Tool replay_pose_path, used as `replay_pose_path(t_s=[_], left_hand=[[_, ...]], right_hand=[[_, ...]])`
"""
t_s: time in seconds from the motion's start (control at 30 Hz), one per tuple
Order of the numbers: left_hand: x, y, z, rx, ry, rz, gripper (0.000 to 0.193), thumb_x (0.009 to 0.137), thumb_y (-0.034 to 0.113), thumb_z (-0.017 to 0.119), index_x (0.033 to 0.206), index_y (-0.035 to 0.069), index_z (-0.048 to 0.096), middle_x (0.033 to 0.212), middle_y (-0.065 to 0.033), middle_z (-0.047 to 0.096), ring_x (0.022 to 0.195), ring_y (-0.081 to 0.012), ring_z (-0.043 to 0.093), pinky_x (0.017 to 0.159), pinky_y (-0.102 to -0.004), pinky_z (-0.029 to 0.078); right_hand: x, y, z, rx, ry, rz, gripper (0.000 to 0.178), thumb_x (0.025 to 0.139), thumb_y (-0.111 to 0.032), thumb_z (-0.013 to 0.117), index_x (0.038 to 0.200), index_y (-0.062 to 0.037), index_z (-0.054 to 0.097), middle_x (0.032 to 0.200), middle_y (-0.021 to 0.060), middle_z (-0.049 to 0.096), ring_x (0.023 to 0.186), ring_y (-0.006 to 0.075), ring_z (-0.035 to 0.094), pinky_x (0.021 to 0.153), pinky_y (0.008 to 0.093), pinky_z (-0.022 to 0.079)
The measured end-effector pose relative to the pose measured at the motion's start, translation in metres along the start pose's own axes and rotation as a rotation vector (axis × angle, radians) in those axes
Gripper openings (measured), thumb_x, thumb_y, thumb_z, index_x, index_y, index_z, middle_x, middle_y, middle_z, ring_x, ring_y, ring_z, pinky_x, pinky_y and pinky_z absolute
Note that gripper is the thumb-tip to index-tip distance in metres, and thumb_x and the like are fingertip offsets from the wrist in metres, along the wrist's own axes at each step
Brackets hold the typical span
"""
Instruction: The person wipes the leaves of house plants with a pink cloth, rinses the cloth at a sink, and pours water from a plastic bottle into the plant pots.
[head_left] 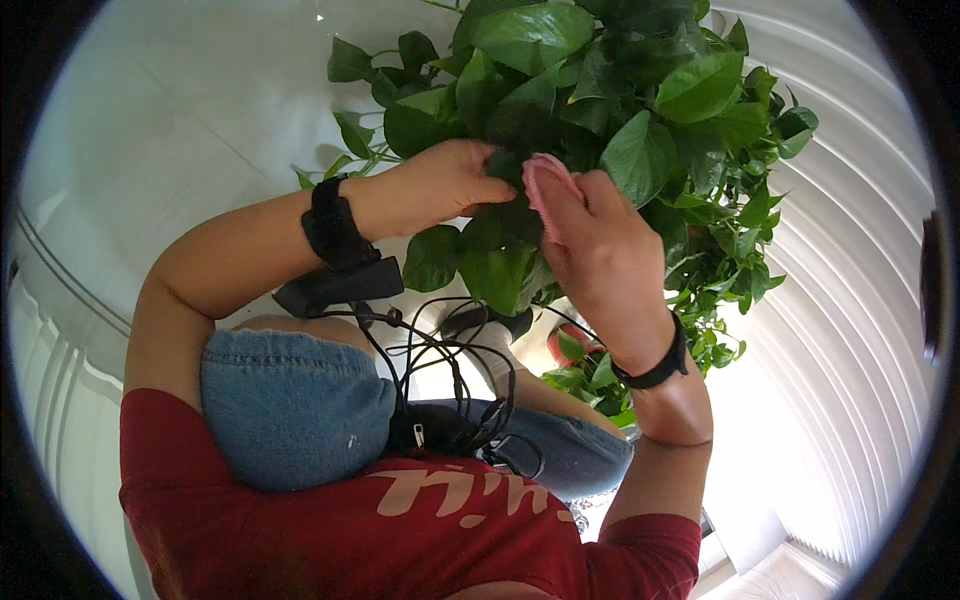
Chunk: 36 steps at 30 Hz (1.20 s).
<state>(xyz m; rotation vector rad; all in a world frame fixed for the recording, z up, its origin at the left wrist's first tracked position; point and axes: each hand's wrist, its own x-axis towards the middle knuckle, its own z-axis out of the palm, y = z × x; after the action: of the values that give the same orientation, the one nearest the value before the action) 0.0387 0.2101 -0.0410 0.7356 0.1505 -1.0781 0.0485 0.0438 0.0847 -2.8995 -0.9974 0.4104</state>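
Observation:
A leafy green potted plant [530, 40] with broad, heart-shaped leaves fills the upper middle. My left hand [440, 188] reaches in from the left and pinches the edge of a dark green leaf [510, 165] between thumb and fingers; its fingertips are partly hidden by foliage. Close to that leaf, on its right, my right hand [612, 255] grips a folded pink cloth [545, 190]. The cloth pokes out past the fingers and appears to touch the leaf. More large leaves [495, 265] hang just below both hands.
Black cables [450, 355] loop between my knees below the plant. Part of a red pot [572, 343] shows behind my right wrist, with smaller leaves around it. A pale ribbed curtain [840, 200] hangs on the right. Light, glossy floor tiles [200, 110] lie to the left.

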Motion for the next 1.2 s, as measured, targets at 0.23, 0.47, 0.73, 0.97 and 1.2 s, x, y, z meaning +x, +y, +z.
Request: replay_pose_path(t_s=[0.23,0.47,0.73,0.97,1.2], left_hand=[[0.006,-0.011,0.000,-0.342,-0.038,0.037,0.028,0.086,0.001,0.051,0.114,0.003,0.053,0.092,-0.0009,0.057,0.075,-0.0058,0.052,0.065,-0.0204,0.042],[0.008,-0.016,0.001,-0.237,-0.072,0.054,0.031,0.087,-0.003,0.047,0.115,0.004,0.054,0.098,0.0008,0.057,0.077,-0.0053,0.050,0.068,-0.0194,0.042],[0.001,-0.012,-0.003,-0.194,-0.090,0.073,0.034,0.087,-0.004,0.045,0.117,0.006,0.057,0.101,0.0036,0.058,0.082,-0.0020,0.051,0.073,-0.0170,0.043],[-0.006,0.001,0.000,-0.419,-0.078,0.153,0.033,0.089,0.000,0.043,0.119,0.007,0.052,0.110,-0.0006,0.058,0.098,-0.0096,0.057,0.085,-0.0257,0.047],[0.002,-0.005,-0.001,-0.583,-0.139,0.169,0.026,0.096,0.014,0.048,0.122,0.008,0.050,0.119,-0.0036,0.057,0.104,-0.0160,0.058,0.089,-0.0304,0.046]], right_hand=[[-0.018,-0.006,0.015,-0.114,-0.081,-0.071,0.028,0.086,-0.016,0.057,0.114,-0.0107,0.059,0.078,0.0038,0.050,0.066,0.0167,0.059,0.047,0.0292,0.049],[-0.004,-0.001,0.029,-0.084,-0.042,-0.010,0.030,0.084,-0.013,0.054,0.114,-0.0095,0.056,0.084,0.0053,0.052,0.070,0.0207,0.062,0.049,0.0320,0.051],[0.003,-0.002,0.029,0.000,-0.052,0.020,0.031,0.087,-0.016,0.053,0.118,-0.0138,0.056,0.088,0.0062,0.054,0.075,0.0245,0.062,0.055,0.0358,0.052],[-0.013,0.012,0.014,0.120,-0.074,0.087,0.044,0.077,-0.002,0.061,0.118,-0.0169,0.062,0.097,0.0058,0.060,0.083,0.0257,0.064,0.065,0.0349,0.054],[-0.020,0.017,0.012,0.023,-0.043,-0.019,0.043,0.075,-0.009,0.060,0.118,-0.0162,0.062,0.099,0.0047,0.055,0.082,0.0214,0.061,0.062,0.0318,0.054]])
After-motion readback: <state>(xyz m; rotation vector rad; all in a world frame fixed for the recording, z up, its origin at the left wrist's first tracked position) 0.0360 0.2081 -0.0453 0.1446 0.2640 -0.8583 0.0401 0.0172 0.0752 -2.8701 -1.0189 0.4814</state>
